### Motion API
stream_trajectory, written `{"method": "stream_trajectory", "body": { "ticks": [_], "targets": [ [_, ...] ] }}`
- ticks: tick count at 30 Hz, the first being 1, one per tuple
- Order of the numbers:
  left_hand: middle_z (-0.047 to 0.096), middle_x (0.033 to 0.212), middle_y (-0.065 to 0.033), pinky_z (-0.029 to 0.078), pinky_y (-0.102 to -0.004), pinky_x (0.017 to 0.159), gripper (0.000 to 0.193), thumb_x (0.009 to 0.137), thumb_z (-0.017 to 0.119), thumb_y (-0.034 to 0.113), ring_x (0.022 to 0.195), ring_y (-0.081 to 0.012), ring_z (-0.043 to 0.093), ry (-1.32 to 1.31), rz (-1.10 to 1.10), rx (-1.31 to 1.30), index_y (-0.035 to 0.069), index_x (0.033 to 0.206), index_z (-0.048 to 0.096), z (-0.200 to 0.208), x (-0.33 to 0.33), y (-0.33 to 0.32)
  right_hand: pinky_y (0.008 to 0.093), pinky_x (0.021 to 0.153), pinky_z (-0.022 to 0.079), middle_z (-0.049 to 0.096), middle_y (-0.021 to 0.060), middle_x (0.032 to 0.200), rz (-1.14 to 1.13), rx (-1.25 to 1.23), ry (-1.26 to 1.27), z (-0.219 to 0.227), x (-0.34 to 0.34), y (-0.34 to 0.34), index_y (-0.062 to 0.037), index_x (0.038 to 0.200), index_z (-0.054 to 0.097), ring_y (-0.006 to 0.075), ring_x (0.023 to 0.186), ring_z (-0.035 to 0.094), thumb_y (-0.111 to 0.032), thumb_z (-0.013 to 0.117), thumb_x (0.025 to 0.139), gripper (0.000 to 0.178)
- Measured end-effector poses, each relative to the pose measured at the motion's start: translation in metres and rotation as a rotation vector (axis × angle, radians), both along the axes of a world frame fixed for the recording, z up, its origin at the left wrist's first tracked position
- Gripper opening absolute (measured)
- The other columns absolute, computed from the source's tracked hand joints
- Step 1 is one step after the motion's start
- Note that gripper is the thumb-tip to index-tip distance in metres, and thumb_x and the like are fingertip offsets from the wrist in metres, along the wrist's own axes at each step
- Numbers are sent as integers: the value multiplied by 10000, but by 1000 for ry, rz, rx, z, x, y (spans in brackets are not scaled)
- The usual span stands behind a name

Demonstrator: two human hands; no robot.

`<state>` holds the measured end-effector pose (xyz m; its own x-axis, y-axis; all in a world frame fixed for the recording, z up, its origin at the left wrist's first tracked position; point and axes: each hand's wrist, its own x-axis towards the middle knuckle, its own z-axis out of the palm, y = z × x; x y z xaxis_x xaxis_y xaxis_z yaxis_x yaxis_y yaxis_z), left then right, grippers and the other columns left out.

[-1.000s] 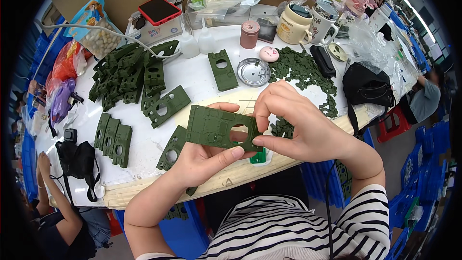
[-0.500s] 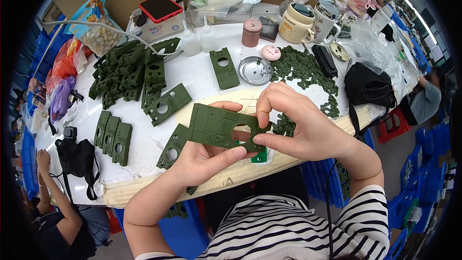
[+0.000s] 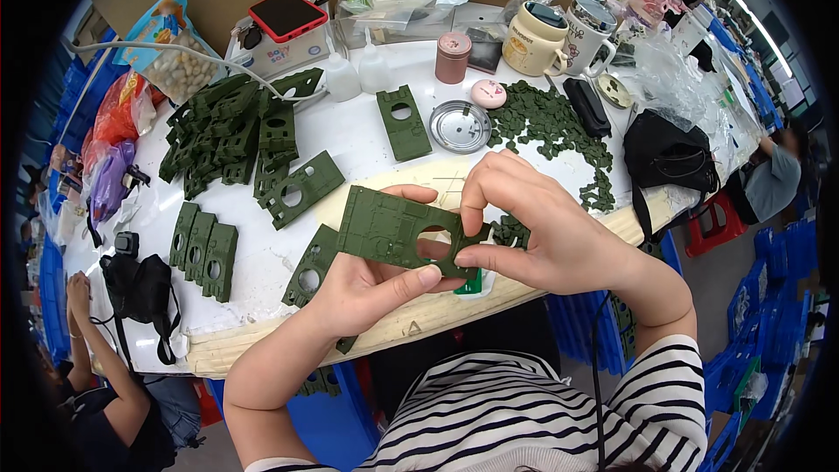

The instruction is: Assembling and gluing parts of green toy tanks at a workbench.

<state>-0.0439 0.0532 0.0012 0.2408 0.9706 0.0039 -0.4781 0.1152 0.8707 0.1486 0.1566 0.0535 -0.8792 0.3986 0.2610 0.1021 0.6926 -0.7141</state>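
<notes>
A dark green plastic tank hull part (image 3: 381,225) with a large round hole is held over the table's near edge. My left hand (image 3: 377,295) grips it from below, thumb along the near side and fingers behind. At its right end my right hand (image 3: 544,225) is closed, thumb and forefinger pinched on the edge by the hole. Whether a small piece sits between those fingertips is hidden. Just beyond lie a single hull part (image 3: 404,124) and a round metal dish (image 3: 460,127). A heap of small green pieces (image 3: 551,127) spreads beyond my right hand.
Stacked hull parts (image 3: 223,135) fill the left of the white table, with a short row of more (image 3: 205,253) nearer. White squeeze bottles (image 3: 343,77), a pink canister (image 3: 452,59) and mugs (image 3: 535,39) stand behind. A black bag (image 3: 669,153) lies right; another person's arm (image 3: 105,358) is at far left.
Both hands keep the same hold on the hull part, which appears slightly farther left. The whole table scene has also shifted a little left in view.
</notes>
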Motion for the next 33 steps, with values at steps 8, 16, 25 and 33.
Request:
{"method": "stream_trajectory", "body": {
  "ticks": [8,16,25,33],
  "targets": [
    [475,1301,-170,530,-494,907,699,830,631,32,1174,-312,535,-33,-28,2,97,1404,237,2,-5,5,321,788,441,552,71,877,-23,-137,100,4,5,4,-27,910,521,214,847,543,-119,645,863,162],
    [523,1262,-122,504,-342,897,749,854,611,62,1127,-211,549,26,-167,48,54,1477,195,11,-14,2,248,777,495,645,70,943,-13,-815,60,-8,14,-5,71,1088,566,103,875,609,-53,561,927,204],
    [625,1075,-69,498,-199,689,603,920,596,178,974,-110,592,135,50,-39,31,1408,274,29,-44,-11,253,770,509,662,99,915,-169,-515,114,-17,2,-24,69,1067,594,125,829,633,-48,613,884,218],
    [657,1008,-57,446,-191,621,556,938,547,163,829,-52,556,809,420,-295,-21,1414,326,15,-155,-114,263,746,514,685,107,843,-175,-436,63,-20,31,-14,44,972,656,148,795,663,-76,645,852,170]
  ]
}}
